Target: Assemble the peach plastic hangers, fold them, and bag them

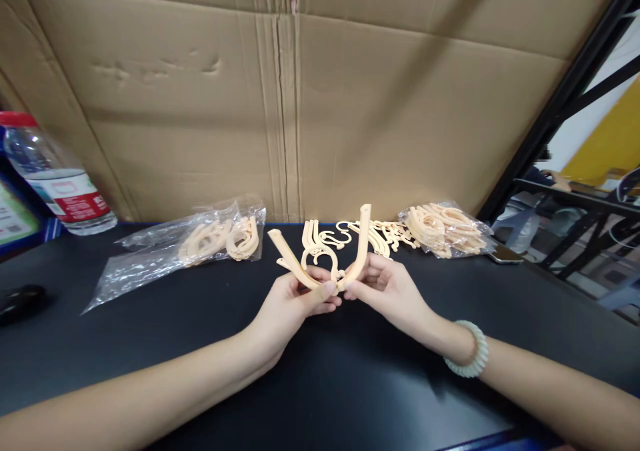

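A cream plastic folding clothes hanger is held up above the black table, its two curved arms spread upward in a V and a round hook between them. My left hand pinches it near the central joint, at the base of the left arm. With thumb and fingers, my right hand grips the base of the right arm. The fingers partly cover the joint. Just behind lie loose hanger arms, a hook and several small cream pieces.
Clear bags of hanger parts lie at left and right, with a phone by the right one. A water bottle and a black mouse are at far left. A cardboard wall closes off the back.
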The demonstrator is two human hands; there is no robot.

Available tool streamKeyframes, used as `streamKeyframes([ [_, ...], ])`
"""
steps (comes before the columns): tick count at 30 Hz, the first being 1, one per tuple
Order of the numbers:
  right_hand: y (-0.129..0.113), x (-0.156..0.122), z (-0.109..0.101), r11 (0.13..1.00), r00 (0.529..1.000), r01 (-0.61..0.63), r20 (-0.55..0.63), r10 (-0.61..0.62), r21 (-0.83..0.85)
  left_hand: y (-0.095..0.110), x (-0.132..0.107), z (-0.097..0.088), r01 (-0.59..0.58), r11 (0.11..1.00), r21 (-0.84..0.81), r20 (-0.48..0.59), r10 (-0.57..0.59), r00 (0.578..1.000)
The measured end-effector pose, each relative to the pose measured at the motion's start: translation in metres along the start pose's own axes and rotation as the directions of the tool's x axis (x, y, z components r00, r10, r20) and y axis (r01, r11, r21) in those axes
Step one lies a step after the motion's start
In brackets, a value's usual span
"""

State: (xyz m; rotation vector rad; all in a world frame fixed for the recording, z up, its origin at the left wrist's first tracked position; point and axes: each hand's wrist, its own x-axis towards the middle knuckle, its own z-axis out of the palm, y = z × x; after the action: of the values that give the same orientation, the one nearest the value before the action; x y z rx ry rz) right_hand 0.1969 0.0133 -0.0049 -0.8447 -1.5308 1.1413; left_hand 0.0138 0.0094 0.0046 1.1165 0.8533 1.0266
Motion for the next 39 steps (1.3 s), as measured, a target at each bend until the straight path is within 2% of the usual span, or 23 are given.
streamKeyframes([
  [2,-0.005,0.005,-0.011,1.000,1.000,0.014,-0.029,-0.013,0.012,0.007,0.001,-0.002,0.001,0.999,0.037,-0.021,0.000,1.000],
  [5,-0.016,0.012,-0.032,0.996,0.994,0.047,-0.100,-0.039,0.079,0.023,0.006,-0.010,-0.066,0.985,0.159,-0.038,0.073,0.997],
  [7,-0.023,0.015,-0.046,0.993,0.993,0.074,-0.103,-0.065,0.088,0.034,0.013,-0.017,-0.123,0.971,0.206,-0.041,0.134,0.990],
  [9,-0.029,0.017,-0.057,0.994,0.991,0.099,-0.097,-0.094,0.055,0.045,0.020,-0.026,-0.167,0.965,0.202,-0.024,0.175,0.984],
  [12,-0.034,0.019,-0.069,0.996,0.993,0.083,-0.080,-0.084,-0.019,0.060,0.029,-0.041,-0.219,0.951,0.217,-0.054,0.236,0.970],
  [14,-0.035,0.020,-0.075,0.991,0.999,0.044,-0.026,-0.048,-0.125,0.068,0.033,-0.053,-0.233,0.919,0.318,-0.004,0.248,0.969],
  [16,-0.033,0.022,-0.080,0.950,0.995,0.012,0.094,0.019,-0.313,0.070,0.036,-0.065,-0.272,0.793,0.545,0.102,0.259,0.960],
  [18,-0.030,0.023,-0.084,0.822,0.967,0.059,0.235,0.093,-0.567,0.067,0.041,-0.075,-0.362,0.548,0.754,0.321,0.172,0.931],
  [19,-0.028,0.023,-0.085,0.722,0.953,0.116,0.281,0.112,-0.682,0.063,0.043,-0.079,-0.442,0.409,0.798,0.436,0.114,0.893],
  [21,-0.025,0.023,-0.086,0.511,0.940,0.234,0.327,0.100,-0.827,0.053,0.046,-0.083,-0.573,0.122,0.811,0.552,0.165,0.817],
  [22,-0.023,0.022,-0.086,0.438,0.938,0.270,0.337,0.081,-0.857,0.049,0.047,-0.083,-0.603,0.050,0.796,0.584,0.197,0.788],
  [23,-0.022,0.022,-0.085,0.401,0.936,0.294,0.346,0.062,-0.868,0.045,0.047,-0.081,-0.608,0.004,0.794,0.588,0.248,0.770],
  [25,-0.021,0.022,-0.084,0.398,0.930,0.320,0.366,0.044,-0.860,0.038,0.044,-0.074,-0.586,-0.003,0.810,0.550,0.353,0.757],
  [27,-0.020,0.021,-0.083,0.408,0.930,0.325,0.367,0.025,-0.853,0.034,0.037,-0.065,-0.555,0.050,0.830,0.495,0.394,0.775],
  [29,-0.019,0.021,-0.083,0.412,0.933,0.325,0.360,0.008,-0.851,0.029,0.029,-0.056,-0.554,0.073,0.829,0.512,0.298,0.805],
  [31,-0.017,0.021,-0.082,0.420,0.931,0.334,0.365,-0.006,-0.844,0.025,0.023,-0.049,-0.563,0.061,0.824,0.541,0.213,0.814],
  [34,-0.014,0.022,-0.083,0.425,0.920,0.353,0.393,0.005,-0.833,0.022,0.020,-0.047,-0.559,0.049,0.828,0.541,0.200,0.817],
  [39,-0.014,0.023,-0.084,0.439,0.903,0.365,0.426,0.046,-0.821,0.026,0.029,-0.057,-0.571,0.026,0.821,0.558,0.175,0.811],
])
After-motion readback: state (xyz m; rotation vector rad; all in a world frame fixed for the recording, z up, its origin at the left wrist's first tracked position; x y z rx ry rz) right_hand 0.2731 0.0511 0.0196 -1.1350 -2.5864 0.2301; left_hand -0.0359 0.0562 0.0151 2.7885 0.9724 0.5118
